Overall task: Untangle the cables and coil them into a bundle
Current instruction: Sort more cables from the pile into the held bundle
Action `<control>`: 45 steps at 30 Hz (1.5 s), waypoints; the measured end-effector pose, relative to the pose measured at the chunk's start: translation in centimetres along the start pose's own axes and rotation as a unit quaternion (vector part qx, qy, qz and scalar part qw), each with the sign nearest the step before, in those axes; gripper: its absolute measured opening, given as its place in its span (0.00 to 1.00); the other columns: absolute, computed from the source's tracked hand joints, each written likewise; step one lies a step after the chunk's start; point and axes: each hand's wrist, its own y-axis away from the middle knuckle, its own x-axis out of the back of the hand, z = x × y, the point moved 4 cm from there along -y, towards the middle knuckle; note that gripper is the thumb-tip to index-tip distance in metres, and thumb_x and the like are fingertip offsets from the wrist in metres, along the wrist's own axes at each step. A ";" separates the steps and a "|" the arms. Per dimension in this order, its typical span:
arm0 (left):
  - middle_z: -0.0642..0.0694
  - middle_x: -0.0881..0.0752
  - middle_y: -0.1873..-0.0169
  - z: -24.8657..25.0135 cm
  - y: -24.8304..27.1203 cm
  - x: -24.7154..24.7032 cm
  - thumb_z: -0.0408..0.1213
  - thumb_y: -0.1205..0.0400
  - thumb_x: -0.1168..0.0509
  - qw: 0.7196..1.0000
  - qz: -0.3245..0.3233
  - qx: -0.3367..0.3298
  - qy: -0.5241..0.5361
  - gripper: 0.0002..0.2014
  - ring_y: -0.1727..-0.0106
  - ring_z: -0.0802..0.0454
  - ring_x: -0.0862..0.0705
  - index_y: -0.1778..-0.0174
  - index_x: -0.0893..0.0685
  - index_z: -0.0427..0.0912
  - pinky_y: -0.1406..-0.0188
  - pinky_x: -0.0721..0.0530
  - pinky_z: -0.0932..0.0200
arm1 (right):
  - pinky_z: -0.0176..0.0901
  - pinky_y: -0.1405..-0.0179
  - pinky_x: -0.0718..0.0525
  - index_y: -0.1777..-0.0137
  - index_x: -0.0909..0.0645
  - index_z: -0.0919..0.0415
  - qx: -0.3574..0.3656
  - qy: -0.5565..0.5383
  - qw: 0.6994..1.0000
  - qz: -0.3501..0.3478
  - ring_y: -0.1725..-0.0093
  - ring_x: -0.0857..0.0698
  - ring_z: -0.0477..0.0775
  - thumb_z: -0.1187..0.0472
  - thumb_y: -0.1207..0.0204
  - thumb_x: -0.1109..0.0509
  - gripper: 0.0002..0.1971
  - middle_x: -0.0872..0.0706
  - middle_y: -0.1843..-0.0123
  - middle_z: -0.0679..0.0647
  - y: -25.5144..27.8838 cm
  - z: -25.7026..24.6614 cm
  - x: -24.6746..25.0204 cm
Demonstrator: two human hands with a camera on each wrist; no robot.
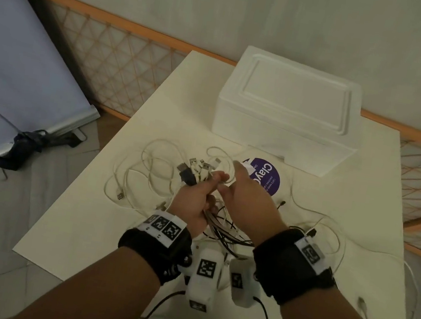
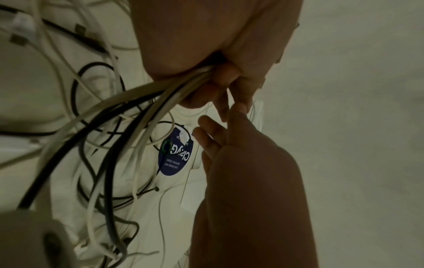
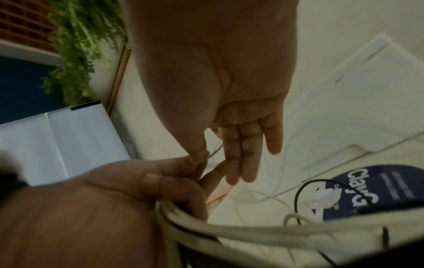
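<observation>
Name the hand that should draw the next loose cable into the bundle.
Probably the right hand: its fingers are extended and hold no bunch, right beside the plug ends. The left hand already grips the gathered cables.

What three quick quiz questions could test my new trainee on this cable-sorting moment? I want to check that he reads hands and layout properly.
1. True or false: the left hand grips a bunch of cables.
2. The purple sticker lies: A) on the foam box; B) on the table in front of it.
3. Fill in: the right hand's fingers are mostly ____.

Key: 1 true; 2 B; 3 straight.
</observation>
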 end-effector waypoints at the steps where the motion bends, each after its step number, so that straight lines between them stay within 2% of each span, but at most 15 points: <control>1: 0.48 0.12 0.56 0.1 0.1 0.2 0.39 0.18 0.32 1.000 -0.003 -0.003 0.006 0.07 0.84 0.60 0.35 0.56 0.10 0.43 0.85 0.31 0.66 | 0.52 0.53 0.15 0.30 0.33 0.55 -0.008 -0.040 0.999 0.019 0.53 0.13 0.55 0.51 0.17 0.39 0.18 0.12 0.55 0.55 -0.1 0.3 0.0; 3: 0.48 0.10 0.50 0.7 0.3 0.7 0.39 0.18 0.33 0.999 -0.013 -0.009 0.030 0.06 0.83 0.60 0.38 0.53 0.12 0.42 0.85 0.31 0.66 | 0.56 0.55 0.14 0.46 0.29 0.52 -0.026 -0.095 0.994 0.046 0.57 0.13 0.55 0.51 0.19 0.40 0.07 0.13 0.59 0.53 0.1 1.2 0.4; 8: 0.50 0.09 0.56 2.0 0.5 1.3 0.39 0.16 0.36 0.996 -0.006 -0.040 0.078 0.06 0.86 0.61 0.38 0.52 0.15 0.44 0.85 0.30 0.68 | 0.59 0.54 0.15 0.59 0.26 0.59 -0.126 -0.061 0.990 0.022 0.62 0.15 0.56 0.57 0.25 0.40 0.07 0.14 0.65 0.54 1.5 4.7 0.7; 13: 0.50 0.11 0.66 1.5 0.8 1.4 0.40 0.16 0.36 0.996 0.014 -0.060 0.064 0.07 0.85 0.60 0.36 0.55 0.15 0.42 0.85 0.31 0.67 | 0.46 0.56 0.14 0.55 0.20 0.64 -0.096 -0.247 0.963 0.042 0.66 0.12 0.43 0.64 0.22 0.37 0.05 0.10 0.68 0.49 3.1 5.2 0.7; 16: 0.52 0.23 0.78 0.5 1.1 1.9 0.46 0.17 0.36 0.996 0.027 -0.040 0.070 0.14 0.85 0.59 0.36 0.65 0.19 0.42 0.86 0.33 0.67 | 0.39 0.59 0.18 0.55 0.21 0.64 -0.039 -0.330 0.940 0.077 0.61 0.11 0.44 0.67 0.20 0.35 0.03 0.09 0.64 0.47 3.6 4.5 1.3; 21: 0.51 0.28 0.79 -0.9 2.7 1.1 0.46 0.28 0.29 0.996 -0.033 -0.034 0.078 0.13 0.82 0.59 0.35 0.70 0.24 0.44 0.82 0.31 0.65 | 0.28 0.62 0.20 0.55 0.25 0.72 0.026 -0.409 0.909 0.081 0.60 0.11 0.42 0.73 0.22 0.32 0.04 0.09 0.63 0.51 4.3 2.2 0.8; 25: 0.49 0.24 0.79 -1.6 3.9 0.4 0.40 0.25 0.30 0.995 -0.060 -0.044 0.070 0.10 0.78 0.57 0.26 0.68 0.22 0.42 0.79 0.26 0.65 | 0.29 0.61 0.21 0.60 0.23 0.72 0.058 -0.354 0.932 0.053 0.66 0.16 0.39 0.72 0.25 0.29 0.05 0.12 0.70 0.45 4.8 0.8 -0.6; 28: 0.48 0.25 0.77 -1.7 4.0 1.1 0.43 0.17 0.35 0.991 -0.040 -0.022 0.128 0.17 0.77 0.55 0.25 0.70 0.25 0.41 0.77 0.23 0.63 | 0.45 0.58 0.17 0.63 0.18 0.59 0.059 -0.353 0.933 0.037 0.62 0.14 0.55 0.69 0.27 0.26 0.07 0.12 0.66 0.52 5.0 0.9 -1.0; 30: 0.48 0.22 0.75 -1.6 3.9 1.8 0.45 0.16 0.36 0.986 -0.022 -0.026 0.162 0.17 0.73 0.54 0.18 0.70 0.25 0.41 0.71 0.18 0.61 | 0.45 0.61 0.19 0.62 0.19 0.55 0.057 -0.371 0.926 0.038 0.63 0.18 0.55 0.69 0.24 0.29 0.09 0.16 0.64 0.54 5.4 1.2 -0.6; 35: 0.52 0.33 0.85 -1.2 4.3 4.5 0.41 0.17 0.35 0.968 0.017 -0.058 0.242 0.21 0.83 0.57 0.27 0.76 0.31 0.45 0.73 0.15 0.60 | 0.38 0.74 0.26 0.59 0.25 0.60 -0.057 -0.677 0.732 0.056 0.69 0.21 0.49 0.67 0.17 0.41 0.09 0.16 0.63 0.56 6.3 4.1 0.7; 36: 0.52 0.36 0.86 -1.2 4.3 5.4 0.40 0.16 0.36 0.966 0.036 -0.062 0.247 0.21 0.85 0.58 0.32 0.75 0.34 0.45 0.76 0.18 0.64 | 0.39 0.74 0.26 0.58 0.25 0.60 -0.099 -0.661 0.739 0.085 0.69 0.21 0.50 0.65 0.16 0.40 0.08 0.14 0.63 0.57 6.2 5.5 0.8; 38: 0.53 0.38 0.86 -1.6 4.3 6.8 0.38 0.17 0.36 0.966 0.070 -0.064 0.242 0.21 0.86 0.57 0.38 0.74 0.36 0.45 0.82 0.27 0.68 | 0.44 0.70 0.19 0.46 0.24 0.63 -0.190 -0.502 0.835 0.126 0.64 0.17 0.54 0.60 0.19 0.34 0.07 0.12 0.57 0.60 5.7 8.5 0.8; 40: 0.53 0.38 0.86 -2.1 4.5 7.2 0.38 0.17 0.36 0.972 0.091 -0.062 0.208 0.20 0.87 0.57 0.39 0.74 0.34 0.45 0.85 0.31 0.69 | 0.54 0.46 0.15 0.26 0.35 0.62 -0.224 -0.277 0.924 0.140 0.45 0.17 0.58 0.58 0.25 0.27 0.30 0.18 0.37 0.62 5.8 10.2 0.9; 43: 0.53 0.37 0.84 -2.8 5.0 6.3 0.39 0.18 0.34 0.980 0.083 -0.069 0.168 0.17 0.86 0.57 0.38 0.72 0.30 0.46 0.86 0.33 0.67 | 0.42 0.30 0.33 0.22 0.38 0.61 -0.004 -0.053 0.977 0.208 0.33 0.28 0.52 0.60 0.29 0.24 0.37 0.29 0.29 0.53 6.6 6.5 1.8; 45: 0.53 0.38 0.83 -3.0 5.4 5.3 0.41 0.18 0.33 0.983 0.065 -0.072 0.153 0.17 0.84 0.57 0.40 0.72 0.30 0.46 0.85 0.36 0.66 | 0.41 0.35 0.29 0.28 0.27 0.59 0.149 0.013 0.983 0.108 0.36 0.24 0.50 0.55 0.26 0.27 0.27 0.22 0.34 0.51 7.0 2.6 0.2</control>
